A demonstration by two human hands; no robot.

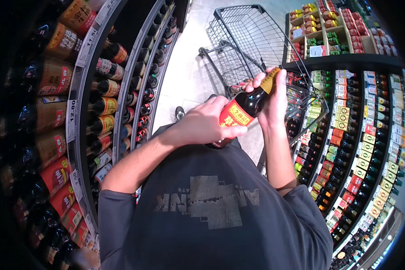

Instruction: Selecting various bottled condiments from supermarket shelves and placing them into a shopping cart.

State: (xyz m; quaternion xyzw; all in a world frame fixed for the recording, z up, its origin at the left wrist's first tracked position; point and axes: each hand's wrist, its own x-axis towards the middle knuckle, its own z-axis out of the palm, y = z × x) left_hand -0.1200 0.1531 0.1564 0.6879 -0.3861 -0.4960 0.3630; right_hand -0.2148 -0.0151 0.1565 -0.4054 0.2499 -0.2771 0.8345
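In front of my chest I hold a dark sauce bottle (238, 113), tilted with its neck up and to the right. It has a red and yellow label (234, 113) bearing writing, and a golden-yellow wrap (269, 82) covers its neck and top. Around the label and lower body, my left hand (202, 123) grips the bottle with the thumb across the front. My right hand (273, 98) is closed about the neck, thumb along one side and fingers on the other. The bottle's base shows just above my dark T-shirt (216, 158).
A wire shopping cart (249, 37) stands ahead on the pale tiled floor (180, 64). Shelves with price strips (71, 118) and many bottles (104, 106) rise close at left. More bottle shelves (344, 152) run along the right, with a compartmented display (319, 30) of jars beyond.
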